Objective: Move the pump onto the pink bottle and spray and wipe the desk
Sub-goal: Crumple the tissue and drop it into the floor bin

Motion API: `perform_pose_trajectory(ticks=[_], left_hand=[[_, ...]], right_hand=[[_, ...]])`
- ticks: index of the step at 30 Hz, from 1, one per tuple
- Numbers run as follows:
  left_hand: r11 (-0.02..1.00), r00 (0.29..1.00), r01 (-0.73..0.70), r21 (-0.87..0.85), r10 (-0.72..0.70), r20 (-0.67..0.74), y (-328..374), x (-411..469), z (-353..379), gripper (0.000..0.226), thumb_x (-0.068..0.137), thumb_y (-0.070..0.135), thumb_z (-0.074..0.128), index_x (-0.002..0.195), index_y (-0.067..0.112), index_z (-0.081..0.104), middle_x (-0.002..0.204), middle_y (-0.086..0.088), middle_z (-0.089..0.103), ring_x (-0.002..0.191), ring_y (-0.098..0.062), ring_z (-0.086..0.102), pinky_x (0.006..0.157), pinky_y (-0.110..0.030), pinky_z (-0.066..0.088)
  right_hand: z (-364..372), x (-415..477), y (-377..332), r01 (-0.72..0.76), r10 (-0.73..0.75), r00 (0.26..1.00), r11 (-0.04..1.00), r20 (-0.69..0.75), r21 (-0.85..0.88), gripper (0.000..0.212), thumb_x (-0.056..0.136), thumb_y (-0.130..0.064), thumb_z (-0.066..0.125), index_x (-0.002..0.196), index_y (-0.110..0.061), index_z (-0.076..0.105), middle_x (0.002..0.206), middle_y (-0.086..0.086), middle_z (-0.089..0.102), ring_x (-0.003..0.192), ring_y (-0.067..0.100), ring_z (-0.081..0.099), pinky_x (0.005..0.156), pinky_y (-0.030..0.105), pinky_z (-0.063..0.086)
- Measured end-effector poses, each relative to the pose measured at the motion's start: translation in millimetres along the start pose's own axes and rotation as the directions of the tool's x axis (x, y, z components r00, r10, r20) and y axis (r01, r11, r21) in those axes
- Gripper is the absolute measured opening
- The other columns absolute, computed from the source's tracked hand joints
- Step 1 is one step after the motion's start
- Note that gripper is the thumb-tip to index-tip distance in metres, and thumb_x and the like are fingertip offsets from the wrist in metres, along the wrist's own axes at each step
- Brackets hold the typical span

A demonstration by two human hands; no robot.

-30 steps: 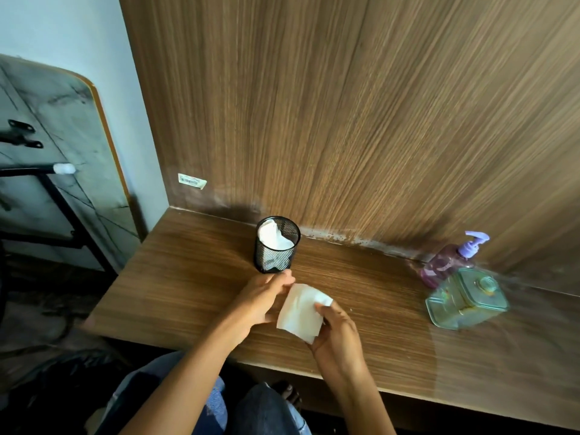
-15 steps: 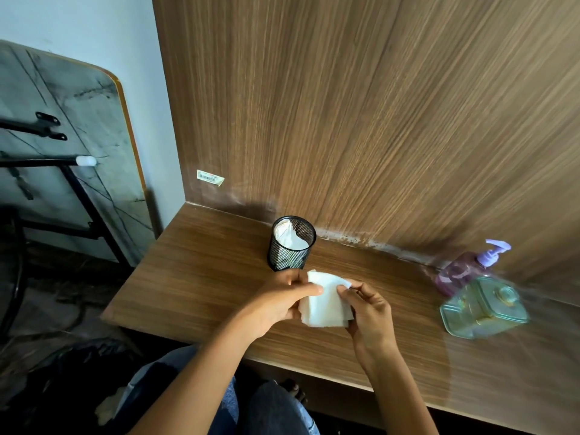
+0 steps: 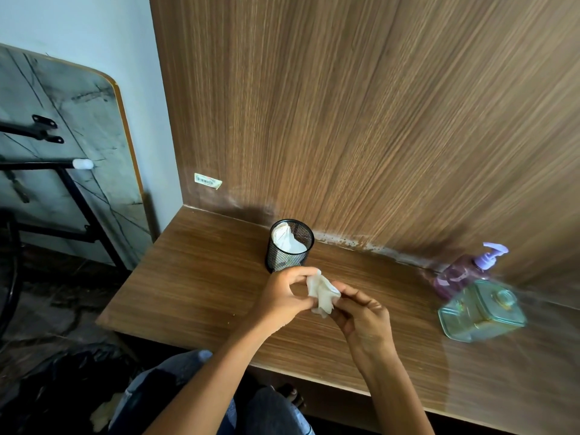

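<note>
— White tissue (image 3: 321, 293) pinched between left hand (image 3: 282, 301) and right hand (image 3: 361, 315), just before the mesh cup (image 3: 288, 246) by the desk's (image 3: 194, 277) back edge?
— Yes: readying the wipe, I'd judge. Next, reach the pink bottle (image 3: 455, 274), pump (image 3: 491, 254) fitted, at the back right.

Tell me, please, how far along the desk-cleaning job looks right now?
Done: the pump already sits on the pink bottle. In hand: the left hand and right hand both pinch a crumpled tissue above the desk. Left: wiping; whether it was sprayed, I cannot tell.
</note>
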State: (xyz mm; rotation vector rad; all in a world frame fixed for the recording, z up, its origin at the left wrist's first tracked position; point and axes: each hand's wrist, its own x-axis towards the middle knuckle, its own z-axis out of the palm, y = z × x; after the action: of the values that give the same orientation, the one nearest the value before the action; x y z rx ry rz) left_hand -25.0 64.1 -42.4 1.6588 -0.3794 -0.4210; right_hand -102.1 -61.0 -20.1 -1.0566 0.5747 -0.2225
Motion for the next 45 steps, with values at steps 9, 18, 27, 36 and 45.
perform_pose_trajectory(ticks=[9, 18, 27, 36, 45], left_hand=[[0.995, 0.990, -0.093, 0.032, 0.096, -0.100, -4, 6, 1, 0.025, 0.069, 0.006, 0.077, 0.068, 0.028, 0.066, 0.082, 0.004, 0.071, 0.070, 0.003, 0.063, 0.069, -0.022, 0.055], [0.998, 0.998, -0.062, 0.024, 0.063, -0.016, 35, -25, -36, 0.026, 0.081, 0.010, 0.066, 0.096, 0.031, 0.066, 0.089, 0.014, 0.067, 0.083, -0.002, 0.066, 0.073, -0.020, 0.055], [0.981, 0.959, -0.138, 0.135, 0.166, -0.230, 86, -98, -180, 0.033, 0.072, 0.007, 0.076, 0.089, 0.034, 0.066, 0.081, 0.010, 0.068, 0.073, -0.002, 0.066, 0.069, -0.022, 0.059], [0.985, 0.896, 0.106, 0.137, -0.035, -0.443, -7, -181, -274, 0.020, 0.073, 0.004, 0.073, 0.073, 0.023, 0.067, 0.074, -0.003, 0.067, 0.066, -0.011, 0.060, 0.068, -0.031, 0.049], [0.893, 0.809, 0.396, 0.215, -0.229, -0.541, -112, -249, -272, 0.018, 0.072, 0.009, 0.075, 0.080, 0.021, 0.064, 0.083, 0.006, 0.067, 0.074, 0.003, 0.061, 0.066, -0.009, 0.044]], right_hand=[[10, 4, -4, 0.137, -0.106, 0.989, 0.915, 0.102, -0.379, 0.010, 0.078, 0.008, 0.063, 0.086, 0.004, 0.066, 0.086, 0.012, 0.073, 0.075, 0.022, 0.069, 0.067, 0.029, 0.059], [33, -15, -21, 0.159, -0.109, 0.983, 0.912, 0.149, -0.377, 0.009, 0.077, 0.006, 0.064, 0.076, -0.003, 0.066, 0.071, 0.009, 0.071, 0.064, 0.019, 0.068, 0.056, 0.024, 0.055], [184, -59, -8, 0.268, -0.018, 0.842, 0.882, 0.540, -0.387, 0.033, 0.075, 0.016, 0.058, 0.105, 0.004, 0.064, 0.088, 0.013, 0.067, 0.072, 0.018, 0.064, 0.054, 0.021, 0.053], [263, -88, 113, 0.449, 0.122, 0.784, 0.566, 0.609, -0.691, 0.016, 0.069, 0.001, 0.073, 0.082, -0.008, 0.072, 0.077, 0.010, 0.069, 0.069, 0.017, 0.062, 0.062, 0.024, 0.049], [269, -112, 244, 0.572, 0.214, 0.763, 0.214, 0.610, -0.792, 0.006, 0.080, -0.005, 0.060, 0.079, -0.009, 0.064, 0.099, 0.011, 0.059, 0.087, 0.026, 0.059, 0.071, 0.034, 0.047]])
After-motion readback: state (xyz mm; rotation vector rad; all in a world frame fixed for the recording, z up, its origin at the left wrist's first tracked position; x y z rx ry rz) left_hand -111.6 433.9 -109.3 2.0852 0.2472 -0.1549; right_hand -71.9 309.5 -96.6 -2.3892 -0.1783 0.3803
